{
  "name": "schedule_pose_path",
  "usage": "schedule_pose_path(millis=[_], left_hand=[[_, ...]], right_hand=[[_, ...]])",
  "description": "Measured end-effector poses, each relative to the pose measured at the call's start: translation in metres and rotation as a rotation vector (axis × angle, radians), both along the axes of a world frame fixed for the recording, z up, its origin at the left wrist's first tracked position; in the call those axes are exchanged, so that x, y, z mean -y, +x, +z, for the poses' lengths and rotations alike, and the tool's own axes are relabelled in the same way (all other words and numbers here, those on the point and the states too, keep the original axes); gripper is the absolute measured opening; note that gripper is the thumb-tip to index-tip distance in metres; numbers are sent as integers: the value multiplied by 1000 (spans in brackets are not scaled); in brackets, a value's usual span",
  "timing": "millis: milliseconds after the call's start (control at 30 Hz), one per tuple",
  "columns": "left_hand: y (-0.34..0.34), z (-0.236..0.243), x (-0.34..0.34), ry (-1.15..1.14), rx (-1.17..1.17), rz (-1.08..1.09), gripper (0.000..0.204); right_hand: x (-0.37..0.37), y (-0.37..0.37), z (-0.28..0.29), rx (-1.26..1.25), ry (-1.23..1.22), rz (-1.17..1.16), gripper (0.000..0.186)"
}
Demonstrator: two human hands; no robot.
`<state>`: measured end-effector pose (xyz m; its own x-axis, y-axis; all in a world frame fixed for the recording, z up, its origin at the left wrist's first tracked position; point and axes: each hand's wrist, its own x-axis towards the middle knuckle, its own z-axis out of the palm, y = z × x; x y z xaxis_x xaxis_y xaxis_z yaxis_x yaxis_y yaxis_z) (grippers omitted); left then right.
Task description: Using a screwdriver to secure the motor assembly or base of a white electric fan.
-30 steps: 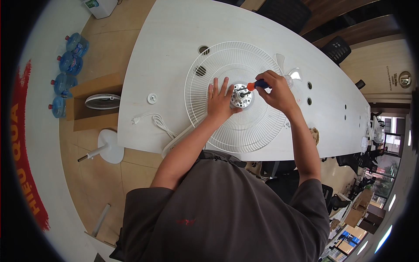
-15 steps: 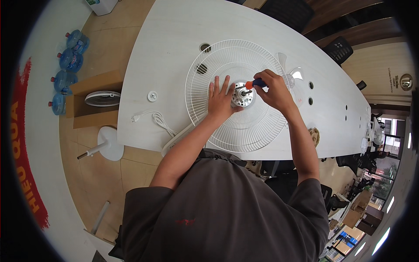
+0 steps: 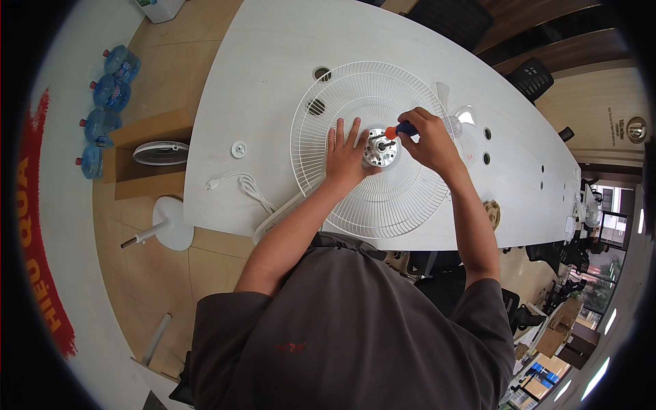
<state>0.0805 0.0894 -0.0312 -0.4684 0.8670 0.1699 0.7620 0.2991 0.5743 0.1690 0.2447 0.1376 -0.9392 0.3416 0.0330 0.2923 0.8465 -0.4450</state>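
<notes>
A round white wire fan grille (image 3: pixel 383 208) lies on the white table, with a silvery motor hub (image 3: pixel 383 156) at its centre. My left hand (image 3: pixel 345 156) is spread flat over the grille, its thumb beside the hub's lower left. In my right hand (image 3: pixel 432 142) is a screwdriver (image 3: pixel 400 130) with an orange and dark blue handle, closed between the fingers. Its shaft slants left and down over the upper part of the hub; the exact spot its tip touches is too small to tell.
Clear fan blades (image 3: pixel 456 125) lie right of the grille. To the left are a small white round cap (image 3: pixel 238 150) and a coiled power cord (image 3: pixel 253 188). An open cardboard box (image 3: pixel 147 188) holding another grille and a white fan base (image 3: pixel 174 225) stand on the floor.
</notes>
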Motion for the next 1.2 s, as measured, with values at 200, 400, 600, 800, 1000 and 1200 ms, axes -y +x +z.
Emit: schedule_pose_path(millis=[200, 400, 600, 800, 1000, 1200], left_hand=[[0, 2, 0, -23, 0, -6, 102], [1, 0, 1, -18, -10, -7, 101], [0, 1, 0, -71, -24, -12, 102], [0, 0, -1, -81, -25, -14, 102], [0, 1, 0, -64, -23, -11, 102], [1, 2, 0, -48, -5, -5, 102]], right_hand=[[4, -4, 1, 15, -13, -38, 26], [12, -12, 1, 81, 72, -115, 26], [14, -22, 8, 222, 231, -101, 28], [10, -25, 6, 309, 312, -192, 37], [-4, -23, 5, -105, 165, 204, 47], [11, -32, 13, 431, 187, -265, 46]])
